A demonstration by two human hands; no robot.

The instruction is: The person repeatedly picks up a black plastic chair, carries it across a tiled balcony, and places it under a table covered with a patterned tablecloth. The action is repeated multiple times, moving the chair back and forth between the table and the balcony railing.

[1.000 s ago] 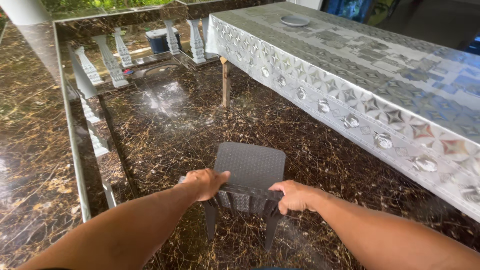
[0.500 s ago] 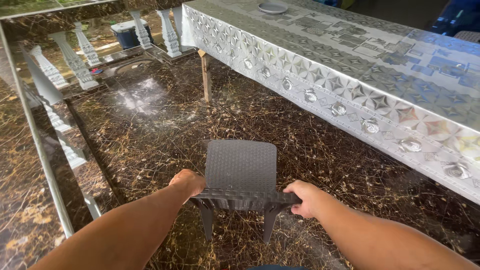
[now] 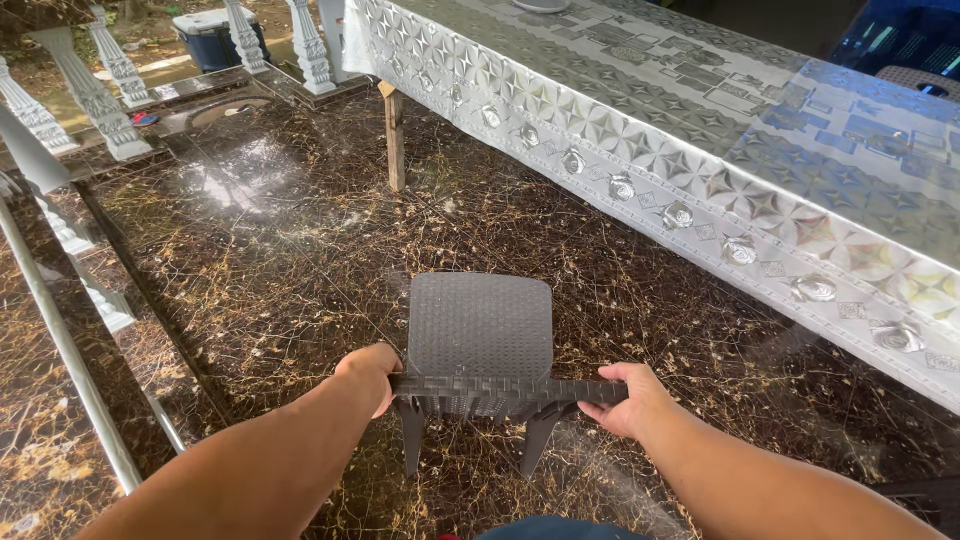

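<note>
Chair (image 3: 479, 325): dark plastic, seat straight ahead of both grips.
Backrest axis: runs left-right between them.
Left hand (image 3: 368, 372): closed on left end.
Right hand (image 3: 630, 398): closed on right end.
Nearer: equal.

The chair (image 3: 480, 335) hides its own front legs under the seat. At six o'clock a blue shape (image 3: 555, 528) is cut by the bottom edge (too little shows to tell what it is). The table (image 3: 700, 130) runs off at three o'clock, and a plate (image 3: 540, 5) at twelve o'clock is clipped by the top edge.
</note>
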